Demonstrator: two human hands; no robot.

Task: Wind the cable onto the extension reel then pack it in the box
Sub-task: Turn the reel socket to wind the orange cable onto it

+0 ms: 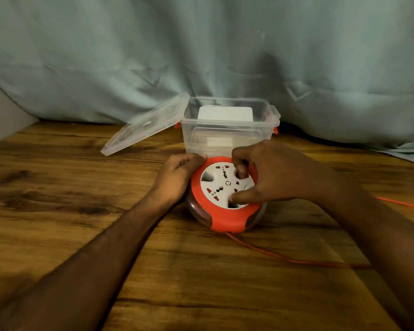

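A: Winding step, we'd say: cable (285,258) trails lower right, right hand (270,177) fingers hooked into extension reel (225,194) at centre, left hand (177,180) clamping its rim.

B: Next we keep cranking; box (227,130) waits open behind.

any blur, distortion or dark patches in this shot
Head view: right hand slightly motion-blurred on the reel; left hand sharper at its rim; wide-angle bend curves the table edge; light is dim and warm, with forearms shadowed toward the bottom corners.
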